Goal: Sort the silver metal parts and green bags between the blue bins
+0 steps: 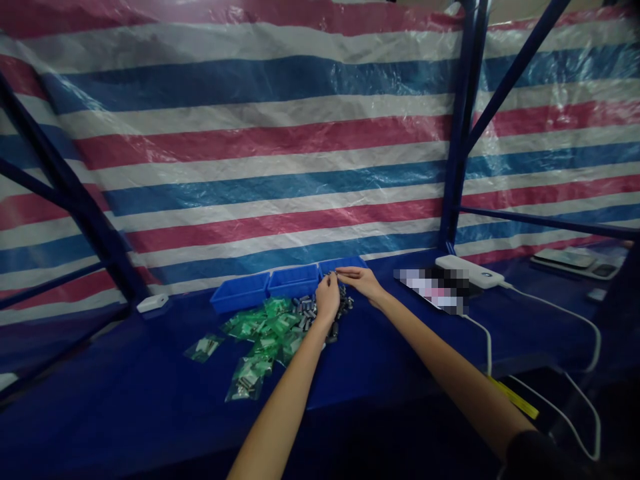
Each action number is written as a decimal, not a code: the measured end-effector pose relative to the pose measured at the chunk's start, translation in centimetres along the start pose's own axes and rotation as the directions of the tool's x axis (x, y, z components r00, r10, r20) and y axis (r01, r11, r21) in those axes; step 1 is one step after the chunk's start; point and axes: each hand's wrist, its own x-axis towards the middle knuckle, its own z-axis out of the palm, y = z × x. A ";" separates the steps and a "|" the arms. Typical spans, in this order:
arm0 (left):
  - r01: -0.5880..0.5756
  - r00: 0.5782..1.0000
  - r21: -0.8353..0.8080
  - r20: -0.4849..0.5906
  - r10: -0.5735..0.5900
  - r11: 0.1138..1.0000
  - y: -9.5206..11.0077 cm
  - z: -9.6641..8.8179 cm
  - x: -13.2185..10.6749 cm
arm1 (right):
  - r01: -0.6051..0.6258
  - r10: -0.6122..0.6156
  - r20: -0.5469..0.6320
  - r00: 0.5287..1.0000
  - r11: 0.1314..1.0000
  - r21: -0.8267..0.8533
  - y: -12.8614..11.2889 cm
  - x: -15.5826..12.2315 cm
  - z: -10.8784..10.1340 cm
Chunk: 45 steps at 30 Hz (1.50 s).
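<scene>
My left hand (pixel 327 300) is closed, its fingertips pinched together just in front of the right blue bin. From the right, my right hand (pixel 364 283) reaches in, fingers pressed together, its tips meeting those of the left. Whatever small piece they hold is too tiny to make out. Beneath and around my left hand lies a pile of small dark and grey cylindrical parts (pixel 305 313). Left of that pile are several green-tinted plastic bags (pixel 270 320) with small parts inside. Three blue bins (pixel 240 293) stand in a row behind.
A clear bag (pixel 204 347) of small parts lies on the blue tabletop (pixel 165 393). To the right are a phone (pixel 425 290) and a white power bank (pixel 470 271) with white cables (pixel 565 307). Blue posts (pixel 457 133) frame a striped tarp (pixel 275 147).
</scene>
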 end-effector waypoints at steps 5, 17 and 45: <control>-0.008 0.998 0.042 -0.057 0.010 0.999 0.1 -0.2 0.0 | 0.026 -0.025 0.020 0.999 0.999 -0.031 0.0 0.0 0.0; 0.005 0.992 0.000 -0.126 -0.005 1.000 0.9 -0.3 -0.2 | -0.042 0.015 -0.140 0.990 0.980 -0.193 -0.1 0.5 -0.5; 0.047 0.993 -0.082 -0.106 -0.056 0.995 0.3 0.1 0.0 | 0.030 0.250 0.243 0.937 0.636 -0.771 -0.3 -0.5 -2.5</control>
